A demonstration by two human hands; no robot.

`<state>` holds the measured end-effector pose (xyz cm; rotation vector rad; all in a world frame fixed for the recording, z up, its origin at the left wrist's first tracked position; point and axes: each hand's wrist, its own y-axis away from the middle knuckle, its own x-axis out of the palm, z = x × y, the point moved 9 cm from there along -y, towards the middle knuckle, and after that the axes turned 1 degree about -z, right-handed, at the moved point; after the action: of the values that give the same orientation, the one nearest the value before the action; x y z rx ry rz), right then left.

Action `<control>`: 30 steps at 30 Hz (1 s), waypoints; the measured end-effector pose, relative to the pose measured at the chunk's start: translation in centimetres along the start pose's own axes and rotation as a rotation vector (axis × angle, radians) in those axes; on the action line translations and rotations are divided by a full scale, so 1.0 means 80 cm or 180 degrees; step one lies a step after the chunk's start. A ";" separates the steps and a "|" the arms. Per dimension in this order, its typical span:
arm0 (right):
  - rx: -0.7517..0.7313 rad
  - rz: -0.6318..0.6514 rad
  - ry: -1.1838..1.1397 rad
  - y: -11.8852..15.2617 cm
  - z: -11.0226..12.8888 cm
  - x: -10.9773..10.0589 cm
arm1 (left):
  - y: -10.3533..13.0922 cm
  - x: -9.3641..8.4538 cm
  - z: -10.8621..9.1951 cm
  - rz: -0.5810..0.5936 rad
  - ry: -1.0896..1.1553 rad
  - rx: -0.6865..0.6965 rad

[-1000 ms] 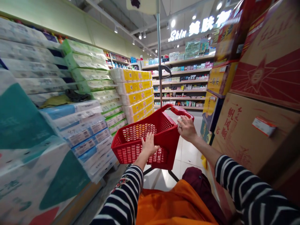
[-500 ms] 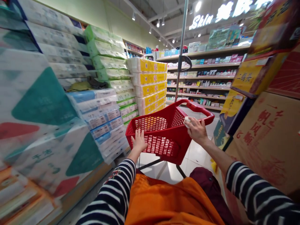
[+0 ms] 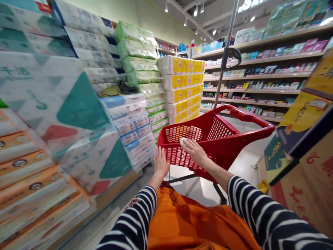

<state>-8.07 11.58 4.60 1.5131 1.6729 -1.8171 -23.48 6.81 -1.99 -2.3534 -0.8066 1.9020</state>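
Note:
In front of me stands a red plastic shopping cart [image 3: 226,158] with perforated sides and a looped handle [image 3: 256,130] at the right. My left hand [image 3: 161,165] lies on the near corner of its rim, fingers stretched out and holding nothing. Pressed under the fingers of my right hand [image 3: 195,152] is a small white wad [image 3: 183,141], cloth or tissue, at the near side rim. Most of that wad is hidden by the fingers. The visible part of the basket shows nothing inside.
Packs of tissue paper [image 3: 140,126] are stacked along the left. Yellow-and-white paper packs [image 3: 185,86] stand behind the cart. Cartons [image 3: 307,187] line the right side. A metal pole [image 3: 225,55] rises beyond the cart, before shelves of small boxed goods [image 3: 260,86].
My right hand has slid the white wad from near the handle leftward along the rim. My left hand stays near the cart's corner. The view has turned left.

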 end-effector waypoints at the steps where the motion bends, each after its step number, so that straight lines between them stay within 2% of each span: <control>1: -0.0179 0.0006 -0.0075 -0.012 0.019 0.009 | 0.007 0.004 0.010 0.0032 -0.0053 -0.0048; 4: -0.0647 0.0082 -0.0239 -0.045 0.067 0.032 | 0.017 0.011 0.031 0.0145 -0.0192 -0.0178; 8: -0.1045 0.0243 -0.0334 -0.065 0.106 0.069 | 0.017 0.010 0.043 0.0273 -0.0204 -0.0426; 11: -0.1077 0.0359 -0.0354 -0.046 0.116 0.105 | 0.022 0.008 0.045 0.0330 -0.0200 -0.0428; 14: -0.0882 0.0531 -0.0392 -0.013 0.113 0.135 | 0.031 0.013 0.048 0.0412 -0.0251 -0.0364; 16: -0.0854 0.0558 -0.0438 0.002 0.109 0.137 | 0.035 0.019 0.051 0.0471 -0.0284 -0.0362; 18: -0.0887 0.0437 -0.0482 0.002 0.103 0.122 | 0.037 0.023 0.051 0.0500 -0.0291 -0.0379; 21: -0.0737 0.0145 -0.0489 -0.021 0.084 0.085 | 0.034 0.024 0.041 0.0525 -0.0268 -0.0340; 23: -0.0527 0.0058 -0.0462 -0.034 0.071 0.072 | 0.032 0.023 0.029 0.0545 -0.0236 -0.0275; 26: -0.0356 0.0231 -0.0407 -0.025 0.067 0.083 | 0.032 0.019 0.011 0.0518 -0.0123 -0.0171; 30: -0.0269 0.0633 -0.0417 0.019 0.079 0.118 | 0.028 0.020 -0.002 0.0451 0.0531 -0.0197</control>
<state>-14.20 9.92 -4.93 1.4359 1.4639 -1.6818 -22.30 5.51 -4.10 -2.6288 -0.7129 1.7193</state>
